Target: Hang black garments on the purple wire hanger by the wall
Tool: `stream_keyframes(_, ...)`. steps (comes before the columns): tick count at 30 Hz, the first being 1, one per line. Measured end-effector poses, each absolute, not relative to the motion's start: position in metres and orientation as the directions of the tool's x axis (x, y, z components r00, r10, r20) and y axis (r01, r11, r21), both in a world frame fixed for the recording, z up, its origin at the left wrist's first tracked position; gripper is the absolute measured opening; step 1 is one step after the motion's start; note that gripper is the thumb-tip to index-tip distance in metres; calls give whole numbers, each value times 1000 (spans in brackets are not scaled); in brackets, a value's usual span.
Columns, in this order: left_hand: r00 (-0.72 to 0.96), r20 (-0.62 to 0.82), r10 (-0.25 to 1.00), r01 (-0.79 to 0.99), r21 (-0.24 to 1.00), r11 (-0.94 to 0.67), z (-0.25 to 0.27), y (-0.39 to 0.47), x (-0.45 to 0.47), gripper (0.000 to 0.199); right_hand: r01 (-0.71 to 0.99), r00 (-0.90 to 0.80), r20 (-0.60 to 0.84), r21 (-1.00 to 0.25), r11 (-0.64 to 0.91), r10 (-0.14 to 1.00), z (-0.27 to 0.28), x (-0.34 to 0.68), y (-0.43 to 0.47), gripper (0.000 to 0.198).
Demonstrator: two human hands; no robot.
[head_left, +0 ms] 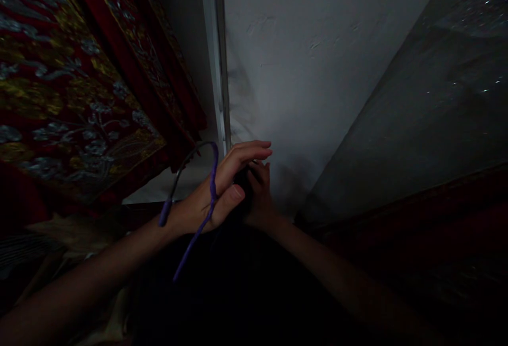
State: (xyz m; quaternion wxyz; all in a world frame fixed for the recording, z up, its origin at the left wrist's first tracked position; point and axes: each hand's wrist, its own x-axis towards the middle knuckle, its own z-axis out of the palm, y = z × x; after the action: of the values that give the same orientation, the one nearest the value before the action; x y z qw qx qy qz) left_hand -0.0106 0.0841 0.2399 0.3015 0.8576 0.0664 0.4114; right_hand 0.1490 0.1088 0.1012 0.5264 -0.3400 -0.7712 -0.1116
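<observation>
My left hand [222, 192] reaches across the middle of the view. Its fingers are stretched out to the right and the thumb stands apart below them. A bent, cord-like purple strand [194, 240] lies across this hand near the base of the thumb. Its upper part curves left into a thin dark length, which ends in a purple tip above the wrist. Just behind and to the right is my right hand [262, 198], partly covered by the left. The right fingers are bent near a dark shape between the hands; what they hold is too dark to make out.
Red cloths with gold and silver embroidery [79, 81] hang at the left. A narrow pale metal strip [216, 44] runs down beside the white wall [301, 60]. On the right is a clear, glinting plastic sheet [428, 102]. Pale wooden-looking pieces [75, 235] lie at the lower left.
</observation>
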Motion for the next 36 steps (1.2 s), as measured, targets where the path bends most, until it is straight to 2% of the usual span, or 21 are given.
stream_keyframes(2, 629, 689, 361, -153, 564, -812, 238, 85, -11, 62, 637, -256, 865, -186, 748, 432, 115, 158, 116, 97)
stream_keyframes(6, 633, 619, 465, 8, 595, -803, 238, 102, -30, 50, 593, -484, 787, -27, 805, 383, 146, 187, 123, 84)
stream_keyframes(9, 633, 528, 566, 165, 623, -765, 243, 123, -58, 57, 675, -458, 803, 34, 737, 382, 164, 212, 121, 83)
stream_keyframes(11, 599, 414, 686, 243, 722, -648, 249, 135, -80, 53, 763, -381, 832, 38, 645, 403, 174, 227, 118, 86)
stream_keyframes(14, 421, 164, 892, 303, 902, -309, 258, 143, -110, 51, 869, -252, 854, -6, 494, 454, 191, 244, 113, 91)
stream_keyframes(16, 248, 61, 967, 206, 972, -114, 260, 143, -125, 59, 913, -178, 846, -49, 405, 502, 204, 250, 113, 92)
stream_keyframes(18, 148, 29, 989, 20, 999, -32, 255, 143, -134, 67, 943, -104, 832, -91, 319, 545, 218, 251, 115, 91)
stream_keyframes(20, 118, 56, 991, -144, 989, -39, 243, 142, -136, 67, 958, -42, 813, -132, 254, 581, 229, 247, 119, 91)
stream_keyframes(22, 88, 113, 990, -223, 971, -91, 223, 142, -135, 59, 957, -24, 794, -157, 244, 607, 235, 238, 123, 91)
stream_keyframes(25, 14, 114, 993, -228, 968, -108, 187, 136, -129, 55, 946, -85, 766, -139, 294, 637, 236, 219, 123, 92)
stream_keyframes(30, -112, -48, 992, -319, 948, 10, 133, 110, -126, 58, 928, -151, 740, -123, 352, 655, 221, 202, 116, 92)
stream_keyframes(33, -212, -152, 965, -290, 953, 86, 114, 93, -122, 53, 908, -152, 747, -154, 390, 647, 214, 205, 111, 94)
stream_keyframes(36, -262, -131, 956, -278, 959, 55, 105, 82, -113, 54, 855, -146, 764, -222, 468, 629, 206, 200, 103, 87)
